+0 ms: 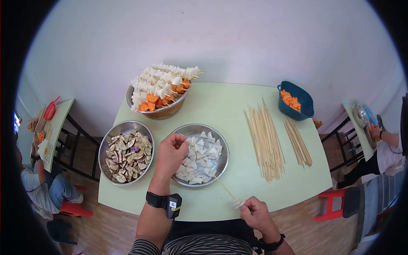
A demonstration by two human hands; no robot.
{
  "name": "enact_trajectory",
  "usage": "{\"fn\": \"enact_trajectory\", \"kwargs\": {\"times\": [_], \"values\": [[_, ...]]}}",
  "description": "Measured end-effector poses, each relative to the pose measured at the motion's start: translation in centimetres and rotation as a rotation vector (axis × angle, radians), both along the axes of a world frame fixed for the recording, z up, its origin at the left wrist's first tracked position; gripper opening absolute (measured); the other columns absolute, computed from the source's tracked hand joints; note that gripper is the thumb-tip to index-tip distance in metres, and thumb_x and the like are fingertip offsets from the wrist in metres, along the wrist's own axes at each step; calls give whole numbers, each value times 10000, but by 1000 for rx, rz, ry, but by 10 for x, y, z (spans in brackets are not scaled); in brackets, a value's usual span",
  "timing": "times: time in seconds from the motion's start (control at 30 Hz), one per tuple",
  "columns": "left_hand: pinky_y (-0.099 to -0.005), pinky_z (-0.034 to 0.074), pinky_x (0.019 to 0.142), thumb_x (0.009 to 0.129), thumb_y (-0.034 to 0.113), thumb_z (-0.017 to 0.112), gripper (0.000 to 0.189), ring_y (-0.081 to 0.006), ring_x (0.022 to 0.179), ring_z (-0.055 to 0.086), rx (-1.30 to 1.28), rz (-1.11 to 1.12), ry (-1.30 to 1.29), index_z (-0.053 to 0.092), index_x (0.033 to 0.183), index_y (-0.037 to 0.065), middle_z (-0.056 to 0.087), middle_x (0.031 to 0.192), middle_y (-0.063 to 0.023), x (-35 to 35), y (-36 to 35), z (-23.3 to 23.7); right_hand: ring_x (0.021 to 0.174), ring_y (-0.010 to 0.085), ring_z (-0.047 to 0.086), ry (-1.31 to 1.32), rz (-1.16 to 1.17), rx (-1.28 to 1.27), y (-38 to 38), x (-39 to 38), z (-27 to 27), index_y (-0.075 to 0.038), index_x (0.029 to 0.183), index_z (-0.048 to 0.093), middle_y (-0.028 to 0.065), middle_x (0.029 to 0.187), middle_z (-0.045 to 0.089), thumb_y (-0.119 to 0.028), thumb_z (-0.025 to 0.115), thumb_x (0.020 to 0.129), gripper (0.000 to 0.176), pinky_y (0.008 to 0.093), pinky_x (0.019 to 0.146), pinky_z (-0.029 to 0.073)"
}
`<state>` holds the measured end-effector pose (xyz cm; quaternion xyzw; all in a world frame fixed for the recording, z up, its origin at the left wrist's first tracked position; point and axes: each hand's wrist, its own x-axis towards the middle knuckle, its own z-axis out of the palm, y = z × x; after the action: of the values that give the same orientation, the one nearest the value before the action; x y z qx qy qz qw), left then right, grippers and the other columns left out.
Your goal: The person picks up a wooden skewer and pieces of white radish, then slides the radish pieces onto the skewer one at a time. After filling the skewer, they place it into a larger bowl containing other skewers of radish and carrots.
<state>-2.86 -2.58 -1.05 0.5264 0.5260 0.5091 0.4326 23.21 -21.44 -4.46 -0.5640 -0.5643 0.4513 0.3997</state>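
Note:
My left hand (pixel 173 151) is over the left rim of a metal bowl (pixel 226 163) of white vegetable slices (pixel 199 155). Its fingers are pinched together; what they hold, if anything, is too small to make out. In my right hand (pixel 255 212), near the table's front edge, is a wooden skewer (pixel 224 186) with a few white slices (pixel 239 203) threaded at the end by my fingers. The skewer's bare end points up and left to the bowl's lower right rim. Left of my left hand stands a metal bowl of sliced eggplant (pixel 128 155).
A metal bowl (pixel 165 112) at the back left holds loaded skewers and orange pieces. Two bundles of bare skewers (pixel 265 144) lie on the right of the table (pixel 204 210). Behind them stands a blue basin (pixel 297 112) with orange slices. People sit at side tables left and right.

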Motion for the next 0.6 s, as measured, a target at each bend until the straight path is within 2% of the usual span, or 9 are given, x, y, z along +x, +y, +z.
{"fn": "enact_trajectory", "kwargs": {"times": [0.27,0.33,0.43,0.6], "values": [[-200,442,594,858,49,637,99,-46,660,524,39,5,77,599,916,-23,588,747,9,1,-1,1,552,50,558,-12,-2,-5,0,-2,0,1,835,514,18,605,580,-55,595,908,123,213,489,440],[-201,442,596,860,51,637,99,-46,660,524,45,6,87,598,915,-22,588,747,9,0,-2,1,531,36,494,44,-77,-33,-1,-4,1,11,820,551,14,598,558,-57,638,859,117,224,473,409],[-203,442,596,865,55,633,95,-46,665,525,42,5,71,593,912,-17,589,752,7,1,-1,0,553,48,557,13,-34,-24,-1,-4,3,1,830,517,21,606,583,-62,591,914,128,211,495,445],[-197,438,596,873,59,625,103,-48,672,526,27,-9,32,575,923,-16,582,754,9,2,-1,1,555,48,557,25,-34,-30,-1,-4,1,3,830,523,21,609,586,-60,588,914,124,210,499,446]]}}
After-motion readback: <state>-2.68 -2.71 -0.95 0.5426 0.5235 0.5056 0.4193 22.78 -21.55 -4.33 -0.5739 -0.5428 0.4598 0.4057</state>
